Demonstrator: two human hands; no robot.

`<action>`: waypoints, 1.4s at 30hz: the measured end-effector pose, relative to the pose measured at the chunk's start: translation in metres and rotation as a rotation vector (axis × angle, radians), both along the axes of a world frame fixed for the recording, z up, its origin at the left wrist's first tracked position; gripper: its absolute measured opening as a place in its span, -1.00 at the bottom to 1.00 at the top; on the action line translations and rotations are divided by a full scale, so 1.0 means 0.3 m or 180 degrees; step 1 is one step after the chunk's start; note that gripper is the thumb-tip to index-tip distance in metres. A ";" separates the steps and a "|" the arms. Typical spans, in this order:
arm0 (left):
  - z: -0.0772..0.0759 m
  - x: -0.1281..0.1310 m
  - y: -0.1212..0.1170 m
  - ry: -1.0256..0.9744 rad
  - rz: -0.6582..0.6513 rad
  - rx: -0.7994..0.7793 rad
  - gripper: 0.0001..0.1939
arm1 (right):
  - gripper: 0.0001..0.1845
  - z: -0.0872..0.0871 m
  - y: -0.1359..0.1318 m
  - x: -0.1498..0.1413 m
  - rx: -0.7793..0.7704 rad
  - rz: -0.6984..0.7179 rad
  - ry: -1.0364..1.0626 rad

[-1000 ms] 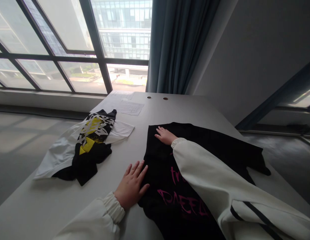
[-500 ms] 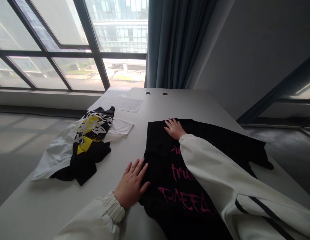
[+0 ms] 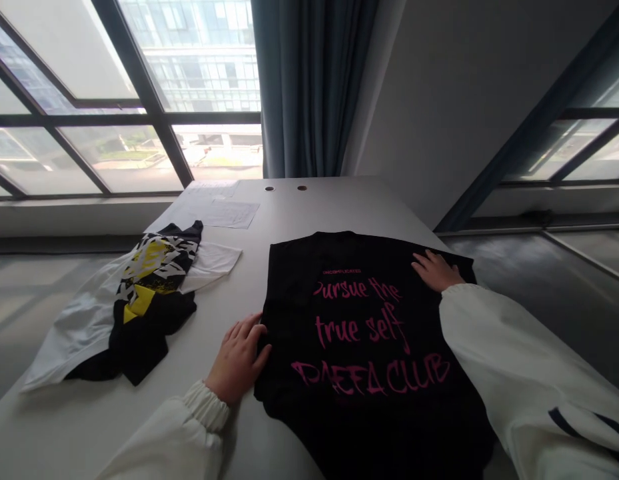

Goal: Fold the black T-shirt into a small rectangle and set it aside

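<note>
- Window [image 3: 204, 73] and blue curtain [image 3: 306, 87] stand beyond a white counter [image 3: 334, 207].
- Black shirt [image 3: 369, 350] with pink lettering lies laid out on the counter, in front of the person.
- Both hands are spread: the left hand [image 3: 238, 357] touches the shirt's left edge, thumb apart; the right hand [image 3: 436, 270] lies palm down near its upper right corner.
- White, black and yellow clothing [image 3: 156, 267] lies to the left, papers [image 3: 232, 213] just past it.

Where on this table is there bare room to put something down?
Bare tabletop shows beyond the black shirt, right of the papers; in a strip between shirt and patterned clothing, though the left hand intrudes; and nearer, between clothing and left sleeve. Crowded: the right, under shirt and right sleeve.
</note>
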State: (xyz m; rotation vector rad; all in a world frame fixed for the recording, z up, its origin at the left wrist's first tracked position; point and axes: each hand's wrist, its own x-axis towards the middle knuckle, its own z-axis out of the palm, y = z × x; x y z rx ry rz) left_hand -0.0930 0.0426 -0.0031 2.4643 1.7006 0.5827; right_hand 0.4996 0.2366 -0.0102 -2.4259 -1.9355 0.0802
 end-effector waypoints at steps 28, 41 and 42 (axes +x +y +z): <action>0.034 0.000 0.045 -0.0040 0.0197 -0.0243 -0.85 | -0.57 -0.108 -0.303 0.187 0.1591 0.0274 0.0249; 0.046 0.011 0.061 -0.0001 0.0365 -0.0445 -0.72 | -0.51 -0.069 -0.380 0.129 0.1683 0.0616 0.0148; 0.049 0.012 0.062 0.0002 0.0369 -0.0455 -0.72 | -0.51 -0.067 -0.380 0.119 0.1635 0.0715 0.0089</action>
